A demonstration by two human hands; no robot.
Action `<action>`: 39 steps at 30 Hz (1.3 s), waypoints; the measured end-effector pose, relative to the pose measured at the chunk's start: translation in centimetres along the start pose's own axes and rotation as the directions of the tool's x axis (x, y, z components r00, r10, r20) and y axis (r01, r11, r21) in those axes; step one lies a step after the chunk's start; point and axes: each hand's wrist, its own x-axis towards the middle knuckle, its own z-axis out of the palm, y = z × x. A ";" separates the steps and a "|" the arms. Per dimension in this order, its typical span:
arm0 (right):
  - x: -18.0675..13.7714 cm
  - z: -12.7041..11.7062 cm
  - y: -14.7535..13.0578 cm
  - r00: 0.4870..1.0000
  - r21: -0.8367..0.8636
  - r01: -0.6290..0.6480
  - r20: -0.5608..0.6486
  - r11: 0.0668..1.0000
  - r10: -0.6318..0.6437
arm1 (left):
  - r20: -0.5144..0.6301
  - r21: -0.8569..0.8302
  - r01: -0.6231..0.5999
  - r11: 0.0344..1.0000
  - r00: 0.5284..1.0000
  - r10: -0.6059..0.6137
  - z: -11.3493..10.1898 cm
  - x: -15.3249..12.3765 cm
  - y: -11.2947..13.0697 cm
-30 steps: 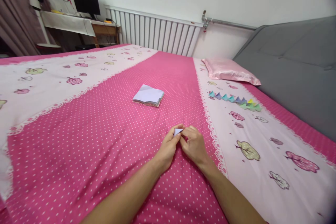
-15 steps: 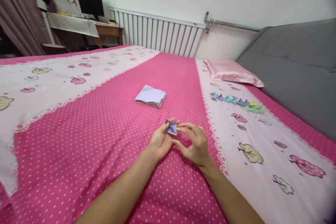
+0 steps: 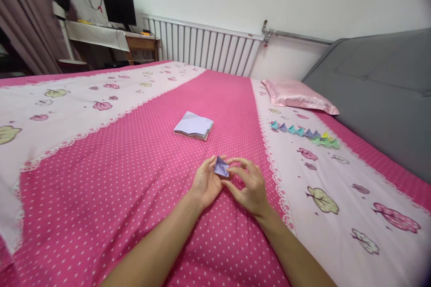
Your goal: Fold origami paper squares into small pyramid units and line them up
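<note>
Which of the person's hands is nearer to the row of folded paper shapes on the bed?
Right. The right hand is nearer the camera than the row and left of it; the left hand lies farther left, making it farther away.

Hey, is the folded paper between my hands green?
No, the folded paper between your left hand and right hand is purple.
</note>
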 end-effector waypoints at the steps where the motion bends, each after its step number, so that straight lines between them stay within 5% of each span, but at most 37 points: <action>1: 0.0 0.0 0.0 1.000 0.004 0.001 -0.003 1.000 -0.001 | 0.008 -0.012 0.012 1.000 1.000 -0.011 0.0 0.0 0.1; 13: -0.1 0.4 0.4 0.997 0.022 0.074 -0.020 0.997 -0.074 | 0.028 -0.005 0.007 1.000 1.000 -0.006 -0.2 0.3 0.3; 18: 0.3 0.1 1.0 0.996 -0.016 0.072 -0.054 0.997 -0.073 | -0.048 0.282 -0.167 0.945 0.981 0.188 -0.7 1.0 -0.1; 20: 0.5 -0.3 2.2 0.993 -0.055 0.021 -0.111 0.998 -0.027 | -0.053 0.565 -0.309 0.765 0.912 0.407 -1.1 1.1 -0.6; 22: 0.7 -0.7 3.8 0.978 -0.109 -0.077 -0.201 0.991 0.054 | 0.095 0.838 -0.377 0.394 0.812 0.575 -1.6 1.1 -1.2; 25: 0.6 -1.4 6.7 0.917 -0.172 -0.252 -0.356 0.952 0.178 | 0.391 0.918 -0.356 -0.175 0.740 0.547 -2.3 1.1 -2.1; 27: 0.2 -1.7 8.1 0.888 -0.218 -0.328 -0.403 0.919 0.222 | 0.478 0.864 -0.310 -0.397 0.753 0.452 -2.7 1.3 -2.6; 31: -1.2 -2.8 8.6 0.881 -0.344 -0.367 -0.426 0.864 0.204 | 0.528 0.775 -0.242 -0.584 0.756 0.386 -3.1 1.6 -3.0; 39: -6.1 -6.6 4.9 0.911 -0.483 -0.345 -0.380 0.804 0.162 | 0.621 0.698 -0.263 -0.666 0.685 0.381 -3.1 1.8 -2.5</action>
